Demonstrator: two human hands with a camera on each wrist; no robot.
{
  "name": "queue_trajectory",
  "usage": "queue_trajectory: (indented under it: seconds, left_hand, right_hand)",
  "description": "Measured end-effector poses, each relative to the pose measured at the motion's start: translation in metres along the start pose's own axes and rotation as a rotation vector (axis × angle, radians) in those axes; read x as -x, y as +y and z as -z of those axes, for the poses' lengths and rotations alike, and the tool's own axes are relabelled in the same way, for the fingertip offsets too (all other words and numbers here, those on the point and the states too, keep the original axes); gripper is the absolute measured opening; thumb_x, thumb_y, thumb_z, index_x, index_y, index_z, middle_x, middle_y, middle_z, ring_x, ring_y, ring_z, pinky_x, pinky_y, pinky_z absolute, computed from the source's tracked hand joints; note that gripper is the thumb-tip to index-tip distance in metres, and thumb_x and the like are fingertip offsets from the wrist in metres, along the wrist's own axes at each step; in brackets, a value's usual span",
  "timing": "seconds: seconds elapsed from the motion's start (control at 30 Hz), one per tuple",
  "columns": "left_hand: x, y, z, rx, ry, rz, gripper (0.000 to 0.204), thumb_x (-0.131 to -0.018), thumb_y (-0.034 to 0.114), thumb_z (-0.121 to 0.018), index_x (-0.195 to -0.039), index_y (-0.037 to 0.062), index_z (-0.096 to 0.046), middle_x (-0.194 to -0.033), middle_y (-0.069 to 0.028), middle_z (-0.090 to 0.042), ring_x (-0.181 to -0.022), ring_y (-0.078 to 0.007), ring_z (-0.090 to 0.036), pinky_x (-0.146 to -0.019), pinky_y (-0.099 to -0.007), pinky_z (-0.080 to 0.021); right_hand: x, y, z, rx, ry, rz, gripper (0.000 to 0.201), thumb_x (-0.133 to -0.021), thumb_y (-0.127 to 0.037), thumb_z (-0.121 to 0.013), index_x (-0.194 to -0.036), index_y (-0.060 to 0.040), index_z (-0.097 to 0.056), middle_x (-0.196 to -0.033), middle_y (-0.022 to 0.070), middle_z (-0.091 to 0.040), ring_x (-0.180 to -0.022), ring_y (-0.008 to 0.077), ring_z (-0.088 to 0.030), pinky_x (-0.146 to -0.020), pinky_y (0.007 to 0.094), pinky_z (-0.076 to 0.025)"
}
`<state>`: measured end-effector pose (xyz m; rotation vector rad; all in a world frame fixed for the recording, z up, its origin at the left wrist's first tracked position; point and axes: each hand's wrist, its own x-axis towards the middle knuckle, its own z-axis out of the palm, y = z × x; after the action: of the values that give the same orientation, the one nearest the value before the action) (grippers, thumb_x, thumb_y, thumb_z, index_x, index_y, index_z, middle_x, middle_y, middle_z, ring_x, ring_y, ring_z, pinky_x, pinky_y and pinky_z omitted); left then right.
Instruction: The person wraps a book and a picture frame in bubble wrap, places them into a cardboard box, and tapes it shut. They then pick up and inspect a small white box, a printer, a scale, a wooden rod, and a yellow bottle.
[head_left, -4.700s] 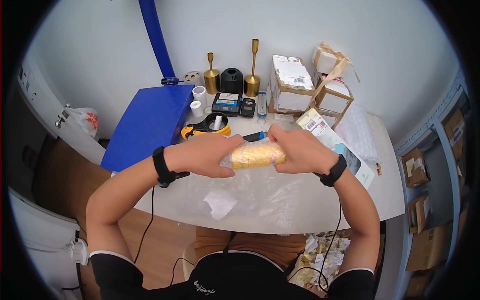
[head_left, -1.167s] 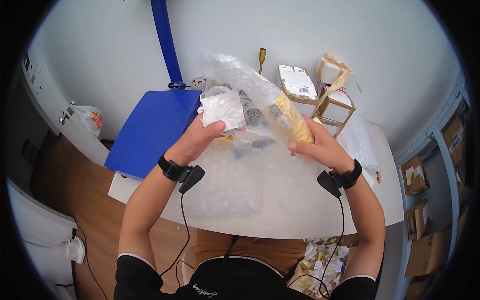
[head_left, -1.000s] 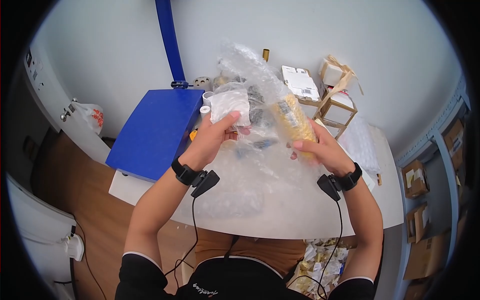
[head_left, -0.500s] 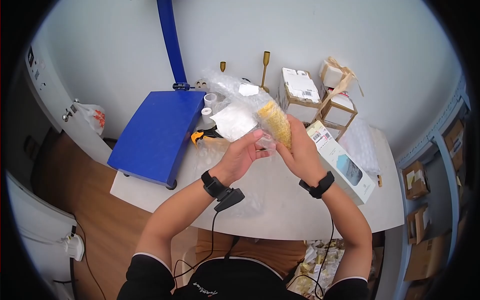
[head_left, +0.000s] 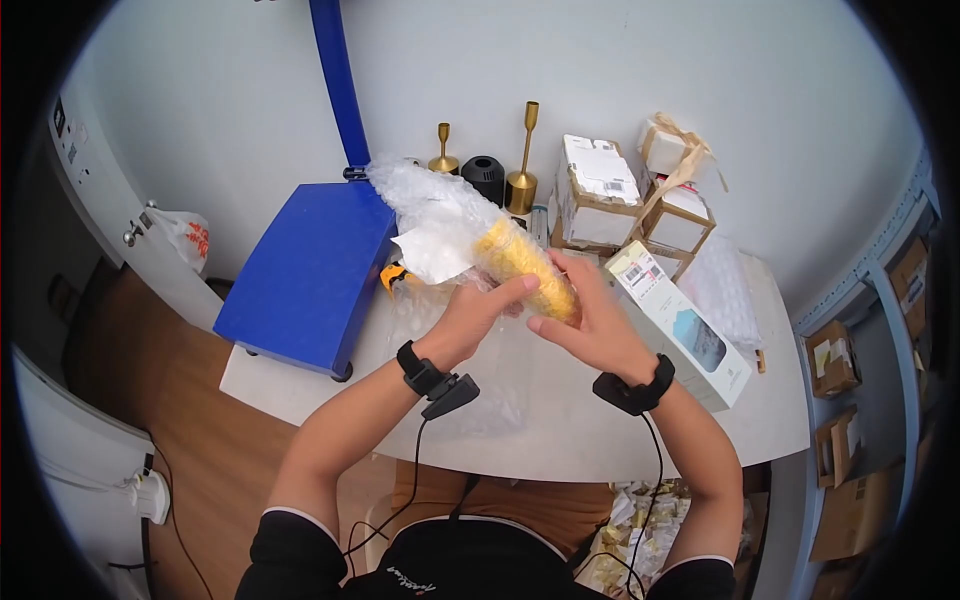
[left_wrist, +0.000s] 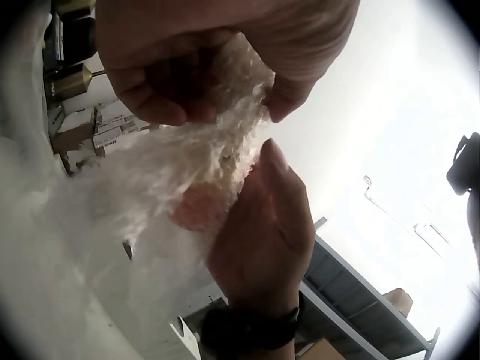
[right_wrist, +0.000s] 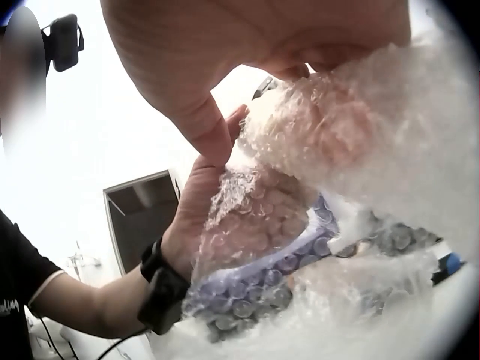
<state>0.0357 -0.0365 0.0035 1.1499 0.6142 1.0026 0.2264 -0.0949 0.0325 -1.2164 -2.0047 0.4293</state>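
Observation:
A yellow roll-shaped bundle [head_left: 520, 265] in clear bubble wrap [head_left: 420, 195] is held between both hands above the table. The left hand [head_left: 470, 318] pinches its near edge with thumb on top; in the right wrist view that hand [right_wrist: 199, 217] lies behind the loose wrap [right_wrist: 255, 277]. The right hand [head_left: 600, 318] grips the bundle's near right end, and in the left wrist view this hand [left_wrist: 262, 232] has its thumb against the wrap [left_wrist: 217, 150]. A white paper piece [head_left: 437, 245] sits against the wrap beside the bundle.
A blue platform scale [head_left: 305, 270] stands left on the table [head_left: 600, 430]. Gold candle holders [head_left: 522, 185] and a black cylinder [head_left: 485, 180] stand behind. Cartons [head_left: 597, 200], a long white box [head_left: 685, 330] and more bubble wrap [head_left: 720, 290] occupy the right side.
Both hands have come closer together around the bundle, from being apart about a second ago. The bundle has shifted left and lower, and the candle holders behind show more fully.

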Motion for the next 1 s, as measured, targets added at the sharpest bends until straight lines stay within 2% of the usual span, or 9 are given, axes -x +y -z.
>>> queue_trajectory:
  seconds: [0.1,0.17,0.3,0.4,0.5,0.6,0.7,0.9,1.0]
  left_hand:
    - [0.009,0.003,-0.005,-0.007,-0.08,-0.135,0.042,-0.089,0.026,-0.076,-0.121,0.0042,-0.06,-0.107,-0.0027,-0.065,-0.093,-0.0114,-0.06,-0.078,-0.0278,-0.049]
    - [0.01,0.005,-0.006,-0.016,-0.161,-0.16,0.047,-0.089,0.024,-0.076,-0.126,0.0025,-0.057,-0.112,-0.0038,-0.063,-0.101,-0.0133,-0.061,-0.083,-0.0289,-0.05]
    - [0.012,0.006,-0.003,-0.13,-0.171,-0.07,0.041,-0.091,0.028,-0.075,-0.12,0.0036,-0.059,-0.107,-0.0042,-0.065,-0.096,-0.0134,-0.063,-0.08,-0.0299,-0.051]
    - [0.027,-0.006,-0.004,-0.195,-0.076,0.305,0.038,-0.092,0.037,-0.072,-0.111,0.0056,-0.062,-0.099,-0.0037,-0.066,-0.09,-0.012,-0.063,-0.076,-0.0299,-0.051]
    - [0.054,0.001,-0.022,-0.443,-0.52,0.482,0.034,-0.09,0.037,-0.073,-0.106,0.0087,-0.063,-0.093,-0.0017,-0.066,-0.09,-0.0156,-0.064,-0.073,-0.0317,-0.05]
    - [0.062,0.02,-0.036,-1.106,-0.381,-0.713,0.037,-0.084,0.035,-0.076,-0.104,0.0056,-0.064,-0.091,-0.0087,-0.066,-0.079,-0.0277,-0.063,-0.071,-0.0358,-0.05]
    - [0.028,0.045,-0.023,-1.271,-0.173,-0.973,0.045,-0.08,0.037,-0.079,-0.109,0.0053,-0.064,-0.094,-0.0099,-0.068,-0.082,-0.0309,-0.066,-0.073,-0.0384,-0.051]
    - [0.02,0.059,0.009,-1.461,-0.336,-0.211,0.061,-0.073,0.047,-0.083,-0.109,0.0026,-0.064,-0.1,-0.0156,-0.07,-0.091,-0.0338,-0.068,-0.076,-0.0424,-0.052]
    - [0.02,0.05,0.028,-1.204,-0.326,-0.269,0.057,-0.078,0.044,-0.083,-0.111,0.0022,-0.063,-0.099,-0.0126,-0.07,-0.088,-0.0275,-0.07,-0.077,-0.0387,-0.054]
  right_hand:
    - [-0.01,0.007,0.013,-0.129,-0.044,0.019,0.081,-0.082,-0.028,-0.079,-0.146,0.0025,-0.04,-0.126,0.0174,-0.055,-0.117,0.0286,-0.055,-0.097,0.0396,-0.046]
    - [-0.016,0.0,0.023,-0.555,-0.427,-0.301,0.076,-0.083,-0.03,-0.078,-0.143,-0.0003,-0.044,-0.121,0.0127,-0.061,-0.107,0.0248,-0.061,-0.09,0.037,-0.05]
    - [-0.01,0.011,0.018,-0.58,-0.375,-0.249,0.067,-0.082,-0.029,-0.077,-0.137,-0.0033,-0.049,-0.112,0.0132,-0.067,-0.093,0.0262,-0.067,-0.08,0.0342,-0.053]
    - [-0.003,0.02,0.015,-0.023,-0.186,-0.129,0.054,-0.079,-0.023,-0.076,-0.124,-0.0042,-0.053,-0.11,0.0167,-0.067,-0.088,0.0305,-0.069,-0.073,0.0375,-0.054]
    - [-0.002,0.017,0.012,0.41,-0.141,-0.156,0.048,-0.076,-0.019,-0.077,-0.116,-0.0058,-0.053,-0.103,0.0147,-0.067,-0.087,0.0337,-0.068,-0.072,0.0393,-0.053]
    - [0.008,0.013,0.009,0.542,-0.085,0.01,0.049,-0.072,-0.018,-0.08,-0.109,-0.006,-0.052,-0.097,0.0134,-0.064,-0.083,0.0345,-0.067,-0.065,0.0455,-0.052]
    - [0.013,-0.001,0.007,0.648,-0.101,0.118,0.053,-0.068,-0.016,-0.083,-0.112,-0.0071,-0.054,-0.092,0.0099,-0.061,-0.082,0.0314,-0.067,-0.065,0.0418,-0.052]
    - [0.025,-0.002,0.013,0.734,-0.06,0.191,0.058,-0.066,-0.015,-0.084,-0.117,-0.0079,-0.056,-0.092,0.0069,-0.059,-0.083,0.0278,-0.065,-0.067,0.0385,-0.051]
    - [0.029,0.006,0.016,0.569,-0.008,0.153,0.058,-0.067,-0.016,-0.084,-0.117,-0.0081,-0.056,-0.094,0.0094,-0.063,-0.084,0.0299,-0.067,-0.068,0.0398,-0.053]
